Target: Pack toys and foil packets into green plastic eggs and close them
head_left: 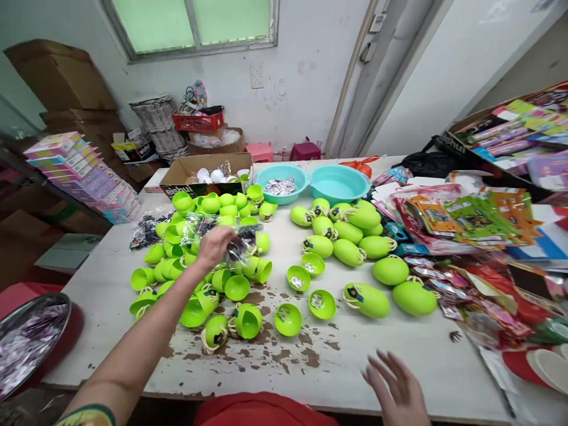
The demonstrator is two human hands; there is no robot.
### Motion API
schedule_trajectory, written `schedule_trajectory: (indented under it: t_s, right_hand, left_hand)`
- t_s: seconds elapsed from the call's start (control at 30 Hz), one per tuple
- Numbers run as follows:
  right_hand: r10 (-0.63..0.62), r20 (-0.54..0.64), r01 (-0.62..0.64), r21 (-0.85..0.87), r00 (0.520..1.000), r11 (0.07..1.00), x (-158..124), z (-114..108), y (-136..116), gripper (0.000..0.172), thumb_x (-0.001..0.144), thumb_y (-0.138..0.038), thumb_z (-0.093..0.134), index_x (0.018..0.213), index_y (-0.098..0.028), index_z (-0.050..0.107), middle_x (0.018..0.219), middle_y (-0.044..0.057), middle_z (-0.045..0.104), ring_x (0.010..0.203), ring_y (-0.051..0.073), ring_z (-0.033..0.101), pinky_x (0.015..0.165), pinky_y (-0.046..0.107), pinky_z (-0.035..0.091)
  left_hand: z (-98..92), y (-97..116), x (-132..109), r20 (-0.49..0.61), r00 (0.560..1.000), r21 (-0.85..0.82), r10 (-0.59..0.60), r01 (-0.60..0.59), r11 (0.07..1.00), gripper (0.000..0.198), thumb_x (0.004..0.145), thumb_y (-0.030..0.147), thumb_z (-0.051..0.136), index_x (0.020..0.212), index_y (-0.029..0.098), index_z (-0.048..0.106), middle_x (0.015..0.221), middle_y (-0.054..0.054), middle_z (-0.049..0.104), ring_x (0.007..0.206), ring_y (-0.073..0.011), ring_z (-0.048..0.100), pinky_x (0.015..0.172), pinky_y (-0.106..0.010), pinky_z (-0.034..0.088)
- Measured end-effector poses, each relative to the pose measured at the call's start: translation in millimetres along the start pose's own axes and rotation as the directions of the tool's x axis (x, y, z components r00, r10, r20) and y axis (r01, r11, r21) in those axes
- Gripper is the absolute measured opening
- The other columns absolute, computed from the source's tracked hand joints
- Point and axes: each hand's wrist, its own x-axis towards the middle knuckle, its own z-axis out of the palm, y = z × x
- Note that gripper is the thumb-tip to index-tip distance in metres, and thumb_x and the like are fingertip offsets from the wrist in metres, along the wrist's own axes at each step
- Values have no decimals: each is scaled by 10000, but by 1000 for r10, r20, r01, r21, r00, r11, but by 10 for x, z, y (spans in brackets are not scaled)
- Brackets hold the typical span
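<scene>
My left hand (214, 245) reaches over a heap of bright green egg halves (208, 260) and closes on a clear plastic bag of small dark pieces (242, 244) lying on top of them. My right hand (396, 386) hovers open, fingers spread, above the near edge of the white table (399, 349), holding nothing. Several open green halves (310, 284) with small packets inside lie in the middle. Closed green eggs (355, 236) are piled to the right of them.
Two teal basins (337, 183) and a cardboard box (195, 174) with white pieces stand at the far side. Colourful printed packets (479, 225) cover the right side. A metal bowl of foil packets (26, 343) sits at the left. Stacked boxes (84, 171) stand beyond.
</scene>
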Motion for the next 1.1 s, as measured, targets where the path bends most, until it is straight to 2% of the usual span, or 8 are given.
schedule_trajectory:
  t_s: [0.13, 0.27, 0.47, 0.57, 0.67, 0.83, 0.97, 1.1]
  right_hand:
    - [-160, 369, -34, 466, 916, 884, 282, 797, -796, 953, 625, -586, 771, 1440, -388, 319, 1578, 67, 285, 1376, 344, 401, 913, 509, 538]
    - [-91, 687, -346, 470, 721, 812, 397, 1246, -1012, 646, 601, -537, 814, 1156, -250, 651, 1247, 90, 649, 1112, 299, 615, 894, 404, 521]
    - [172, 265, -304, 619, 949, 725, 373, 1473, -792, 354, 611, -392, 833, 655, -211, 532, 578, -77, 568, 537, 120, 536, 548, 242, 458]
    - [178, 205, -266, 577, 962, 772, 101, 1543, -656, 341, 636, -400, 825, 794, -234, 573, 631, -80, 603, 565, 132, 565, 536, 241, 459]
    - [147, 321, -300, 501, 936, 812, -251, 1577, -542, 399, 685, -447, 788, 998, -241, 650, 865, -15, 707, 780, 183, 653, 665, 278, 523]
    - [214, 429, -437, 533, 878, 724, -440, 1559, -491, 481, 746, -585, 667, 1083, -243, 697, 1196, 24, 682, 1120, 244, 618, 862, 330, 527]
    - [252, 380, -431, 521, 890, 737, -330, 1586, -459, 338, 666, -428, 808, 879, -182, 717, 898, 23, 737, 903, 218, 674, 778, 299, 533]
    - [296, 323, -436, 589, 899, 681, -255, 1633, -386, 302, 653, -419, 826, 714, -177, 654, 665, -19, 682, 678, 181, 656, 668, 289, 534]
  left_hand:
    - [161, 956, -407, 79, 917, -291, 391, -354, 889, 291, 993, 274, 427, 837, 217, 666, 937, -40, 718, 877, -160, 639, 789, -283, 513]
    - [393, 1519, -650, 27, 904, -534, 427, -347, 771, 248, 993, 249, 426, 904, 202, 653, 880, -52, 703, 832, -161, 636, 767, -291, 508]
    - [618, 1589, -1020, 52, 994, -678, -95, 105, 728, 765, 784, 732, 543, 1340, 208, 501, 1349, -156, 546, 1264, -333, 493, 1035, -486, 416]
    - [700, 1595, -1263, 232, 956, -737, -179, 293, 609, 866, 708, 792, 560, 1340, 204, 494, 1276, -142, 577, 1147, -316, 568, 937, -442, 479]
    - [788, 1548, -1376, 169, 904, -680, -392, 395, 618, 494, 730, 635, 663, 952, 194, 635, 930, -39, 617, 887, -220, 605, 824, -351, 485]
    - [781, 1470, -1384, -52, 942, -588, -332, 240, 773, 157, 805, 298, 608, 709, 197, 536, 708, 22, 535, 696, -149, 522, 711, -280, 427]
    - [733, 1554, -1406, -230, 965, -491, -129, -1, 871, 86, 765, 124, 524, 780, 205, 551, 717, 5, 580, 690, -158, 532, 711, -296, 421]
    - [753, 1632, -1420, -181, 951, -594, -249, 96, 799, 224, 776, 234, 629, 988, 195, 570, 901, -45, 620, 847, -190, 590, 773, -314, 473]
